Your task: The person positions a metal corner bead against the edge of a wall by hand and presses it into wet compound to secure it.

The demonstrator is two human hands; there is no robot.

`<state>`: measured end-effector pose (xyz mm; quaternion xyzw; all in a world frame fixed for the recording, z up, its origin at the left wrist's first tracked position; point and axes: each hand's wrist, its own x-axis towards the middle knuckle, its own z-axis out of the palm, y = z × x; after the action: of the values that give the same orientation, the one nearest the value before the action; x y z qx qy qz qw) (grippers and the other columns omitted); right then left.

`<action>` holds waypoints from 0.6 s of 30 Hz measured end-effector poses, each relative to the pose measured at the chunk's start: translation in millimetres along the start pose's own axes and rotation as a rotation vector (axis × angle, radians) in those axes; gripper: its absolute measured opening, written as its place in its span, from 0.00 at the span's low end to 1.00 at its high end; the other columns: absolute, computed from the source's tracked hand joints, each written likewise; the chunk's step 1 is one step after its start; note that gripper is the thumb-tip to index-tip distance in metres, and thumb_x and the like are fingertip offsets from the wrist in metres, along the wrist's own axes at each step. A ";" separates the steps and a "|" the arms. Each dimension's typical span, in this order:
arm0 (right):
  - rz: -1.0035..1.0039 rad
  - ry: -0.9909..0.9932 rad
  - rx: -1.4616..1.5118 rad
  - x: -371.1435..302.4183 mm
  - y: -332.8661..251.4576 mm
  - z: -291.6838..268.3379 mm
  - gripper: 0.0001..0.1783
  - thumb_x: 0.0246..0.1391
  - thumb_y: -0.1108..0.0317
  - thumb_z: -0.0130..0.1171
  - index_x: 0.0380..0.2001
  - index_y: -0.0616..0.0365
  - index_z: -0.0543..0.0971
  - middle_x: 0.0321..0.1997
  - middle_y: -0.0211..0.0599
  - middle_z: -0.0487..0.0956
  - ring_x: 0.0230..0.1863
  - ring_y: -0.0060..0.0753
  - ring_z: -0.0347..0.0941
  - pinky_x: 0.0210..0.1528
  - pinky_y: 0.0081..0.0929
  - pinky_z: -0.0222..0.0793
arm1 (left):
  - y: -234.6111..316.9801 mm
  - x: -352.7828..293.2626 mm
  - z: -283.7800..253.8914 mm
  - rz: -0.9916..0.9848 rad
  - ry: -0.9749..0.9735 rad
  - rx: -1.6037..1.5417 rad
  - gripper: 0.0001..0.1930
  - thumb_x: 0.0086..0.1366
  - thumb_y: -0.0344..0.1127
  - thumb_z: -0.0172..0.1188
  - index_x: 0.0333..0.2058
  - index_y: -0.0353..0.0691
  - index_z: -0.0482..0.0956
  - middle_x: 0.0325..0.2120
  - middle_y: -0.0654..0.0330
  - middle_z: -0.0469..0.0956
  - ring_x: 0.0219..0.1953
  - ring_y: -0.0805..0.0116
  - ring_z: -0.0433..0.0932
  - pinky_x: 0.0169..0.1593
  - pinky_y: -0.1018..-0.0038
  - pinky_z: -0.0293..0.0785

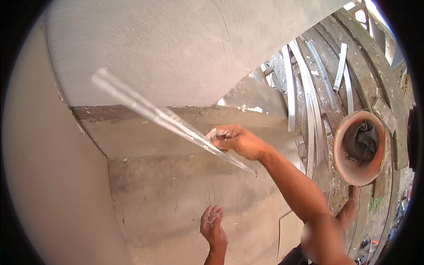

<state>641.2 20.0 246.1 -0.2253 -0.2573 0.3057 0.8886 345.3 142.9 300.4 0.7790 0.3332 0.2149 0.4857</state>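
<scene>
My right hand point(232, 140) is closed around a long, thin, pale corner bead point(163, 117), gripping it toward its lower right end. The bead slants from upper left to lower right in front of the wall, and its far end is smeared by motion. White paste shows along it near my fingers and on the fingertips. Lower down, my left hand point(213, 225) is raised beside the wall with its fingers loosely bent and slightly apart. It has white smears on it, and I see nothing in it.
A grey-brown wall point(190, 185) meets a pale surface point(154, 48) above and a smooth wall point(57, 168) at left. At right, several perforated metal strips point(313, 110) lie on wooden planks point(357, 57). A pinkish bucket point(339, 152) with dark grey material inside stands there.
</scene>
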 end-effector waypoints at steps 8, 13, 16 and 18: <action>0.172 -0.221 -0.090 13.7 36.0 -16.6 0.14 0.59 0.64 0.62 0.44 0.59 0.86 0.42 0.28 0.84 0.44 0.22 0.74 0.49 0.23 0.67 | 16.5 14.8 26.8 -0.457 -0.063 -0.268 0.33 0.68 0.45 0.64 0.65 0.35 0.63 0.60 0.50 0.69 0.61 0.51 0.71 0.66 0.52 0.67; 0.289 -0.460 0.019 16.2 62.1 -17.7 0.14 0.53 0.67 0.64 0.40 0.64 0.86 0.35 0.31 0.84 0.36 0.22 0.75 0.42 0.22 0.69 | -9.3 41.8 39.3 -0.744 -0.071 -0.494 0.35 0.68 0.50 0.64 0.65 0.36 0.63 0.61 0.52 0.69 0.62 0.54 0.70 0.68 0.54 0.66; 0.373 -0.587 0.027 17.0 78.8 -15.6 0.13 0.48 0.67 0.63 0.34 0.65 0.87 0.29 0.31 0.82 0.30 0.22 0.73 0.35 0.23 0.66 | -30.8 62.6 46.7 -0.899 -0.033 -0.659 0.37 0.68 0.51 0.65 0.64 0.34 0.62 0.58 0.50 0.73 0.60 0.52 0.74 0.64 0.56 0.74; 0.404 -0.640 0.006 11.9 90.2 -16.7 0.13 0.44 0.65 0.62 0.28 0.62 0.88 0.22 0.27 0.79 0.27 0.20 0.70 0.30 0.24 0.62 | -46.9 70.6 54.1 -1.004 -0.011 -0.793 0.38 0.67 0.51 0.65 0.63 0.29 0.62 0.56 0.44 0.74 0.56 0.49 0.78 0.57 0.59 0.82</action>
<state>620.7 87.9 186.8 -0.1620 -0.4714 0.5304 0.6857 414.7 175.4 235.4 0.2904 0.5502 0.0642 0.7803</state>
